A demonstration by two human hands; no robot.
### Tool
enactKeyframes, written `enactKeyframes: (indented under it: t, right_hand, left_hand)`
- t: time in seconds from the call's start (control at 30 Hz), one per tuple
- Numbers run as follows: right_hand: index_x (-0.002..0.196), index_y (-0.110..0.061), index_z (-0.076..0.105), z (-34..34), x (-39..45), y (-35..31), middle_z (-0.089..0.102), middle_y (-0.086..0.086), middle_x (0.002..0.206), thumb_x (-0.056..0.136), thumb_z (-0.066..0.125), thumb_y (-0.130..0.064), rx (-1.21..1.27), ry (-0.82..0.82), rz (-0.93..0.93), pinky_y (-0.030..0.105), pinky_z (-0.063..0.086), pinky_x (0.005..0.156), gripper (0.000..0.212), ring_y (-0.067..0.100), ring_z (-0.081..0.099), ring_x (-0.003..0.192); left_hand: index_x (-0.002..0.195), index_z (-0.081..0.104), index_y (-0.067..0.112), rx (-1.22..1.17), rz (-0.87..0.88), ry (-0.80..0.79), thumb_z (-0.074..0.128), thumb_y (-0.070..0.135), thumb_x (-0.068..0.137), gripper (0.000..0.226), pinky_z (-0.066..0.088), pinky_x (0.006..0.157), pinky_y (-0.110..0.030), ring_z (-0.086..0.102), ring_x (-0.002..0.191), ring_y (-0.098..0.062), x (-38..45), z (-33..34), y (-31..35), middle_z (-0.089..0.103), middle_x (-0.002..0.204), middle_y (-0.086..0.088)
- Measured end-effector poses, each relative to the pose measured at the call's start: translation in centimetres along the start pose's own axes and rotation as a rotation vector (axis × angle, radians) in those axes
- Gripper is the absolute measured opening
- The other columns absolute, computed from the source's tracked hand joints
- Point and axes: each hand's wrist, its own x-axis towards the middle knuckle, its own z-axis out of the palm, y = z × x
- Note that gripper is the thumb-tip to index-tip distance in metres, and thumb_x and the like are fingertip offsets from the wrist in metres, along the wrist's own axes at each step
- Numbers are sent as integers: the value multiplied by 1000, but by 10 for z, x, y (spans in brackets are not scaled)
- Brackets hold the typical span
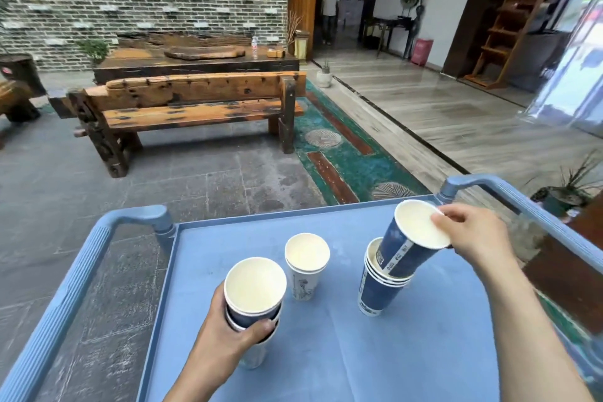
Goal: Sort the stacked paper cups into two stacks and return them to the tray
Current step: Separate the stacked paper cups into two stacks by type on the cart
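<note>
My left hand grips a mixed stack of paper cups, dark blue on top and white below, its base near the tray surface. My right hand pinches the rim of a single dark blue cup, tilted, with its bottom inside the top of a stack of dark blue cups that stands on the right of the tray. A short stack of white printed cups stands upright in the middle of the blue tray.
The tray is the top of a blue cart with handles at left and right. Beyond are stone floor, a wooden bench, a potted plant at right, and a person in a far doorway.
</note>
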Motion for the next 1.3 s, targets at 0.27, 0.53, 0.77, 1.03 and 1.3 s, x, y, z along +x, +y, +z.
enactKeyframes:
  t: [0.27,0.53,0.77,1.03,1.3]
  right_hand:
    - [111,-26,69,43,-6,19,67,8,113,86,59,-39,-263,-153,115,36,46,89,30,31,60,107]
    - [94,-35,60,72,-60,-103,65,-13,92,83,55,-52,5,-201,-291,29,35,69,21,14,57,83]
    - [94,-29,58,136,-96,-131,57,-12,83,74,70,-42,-160,-588,-381,27,34,68,27,14,56,87]
    - [80,-27,62,147,-93,-135,65,-10,82,74,68,-29,-236,-540,-430,26,34,65,9,17,60,89]
    - [77,-32,61,102,-73,-160,67,-13,79,77,66,-29,-129,-434,-452,28,46,71,6,18,64,88]
  left_hand:
    - [120,48,37,12,-7,-21,87,33,44,85,46,75,-2,59,104,14,-2,1,3,64,119,15]
    - [125,44,32,11,-48,-55,88,31,49,88,47,81,-7,59,109,8,-9,-2,4,60,127,9]
    - [119,50,54,41,-35,-44,88,23,59,77,50,81,-14,62,111,-2,-10,0,1,66,118,20]
    - [117,54,52,52,-51,-20,87,23,59,73,53,80,-19,63,110,-5,-8,-6,6,68,116,18]
    - [126,50,42,35,-60,-25,86,20,60,79,52,84,-18,62,115,-5,-4,-8,13,68,120,17]
